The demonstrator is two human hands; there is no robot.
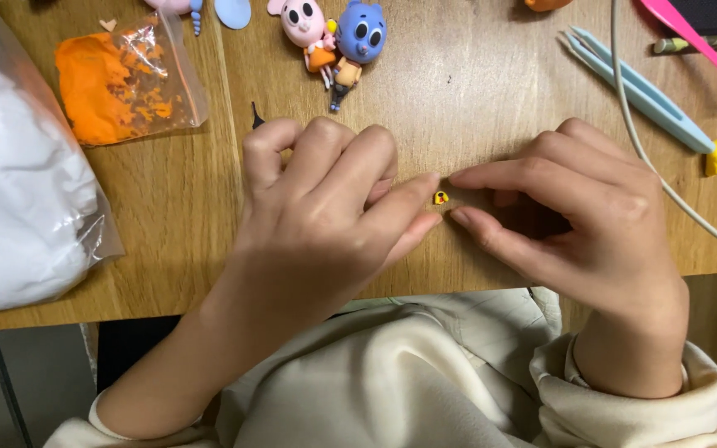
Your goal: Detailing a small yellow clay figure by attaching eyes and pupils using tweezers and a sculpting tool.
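Head view:
Clay piece: a tiny yellow clay piece with dark spots lies on the wooden table, between the two hands' fingertips.
Left hand: rests on the table, fingers pressed together, tips just beside the piece, not pinching it.
Right hand: fingers slightly spread, forefinger and thumb tips close to the piece.
Far left: bag of orange clay, bag of white clay.
Far middle: pink figure, blue figure.
Far right: blue tweezers, pink tool.

clay piece | tiny, yellow, possibly dark-marked | on table, between fingertips
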